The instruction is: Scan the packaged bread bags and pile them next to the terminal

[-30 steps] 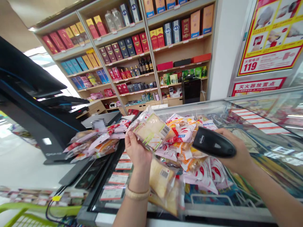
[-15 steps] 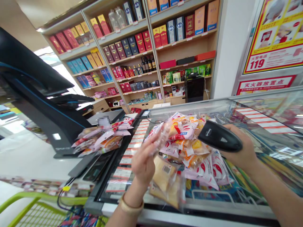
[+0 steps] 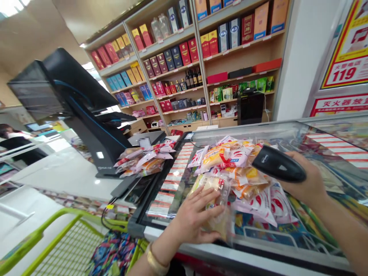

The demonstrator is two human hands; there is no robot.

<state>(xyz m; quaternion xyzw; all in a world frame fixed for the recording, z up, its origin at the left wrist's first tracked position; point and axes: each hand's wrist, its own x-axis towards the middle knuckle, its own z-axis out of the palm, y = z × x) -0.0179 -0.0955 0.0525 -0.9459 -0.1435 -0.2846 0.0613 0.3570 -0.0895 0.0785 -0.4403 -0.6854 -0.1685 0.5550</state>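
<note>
My left hand [image 3: 198, 216] lies with spread fingers on a clear packet of pale bread [image 3: 214, 184], at the near side of a heap on the freezer's glass top. In my right hand [image 3: 306, 182] is a black barcode scanner [image 3: 278, 165], its head pointing left over the heap. The heap of packaged bread [image 3: 241, 157] has pink-white and yellow-orange wrappers, and spreads between my two hands. Part of the pale packet is hidden under my left fingers.
A second pile of packets [image 3: 148, 159] sits by the black checkout terminal [image 3: 86, 115] on the white counter [image 3: 66, 165]. A green shopping cart [image 3: 57, 237] stands at lower left. The chest freezer [image 3: 169, 180] has price labels under its glass. Shelves of boxes [image 3: 184, 53] line the back. A person [image 3: 20, 143] is at far left.
My left hand has come down from a raised position and now rests spread on the pale bread packet. The scanner stays in my right hand. The view has swung left.
</note>
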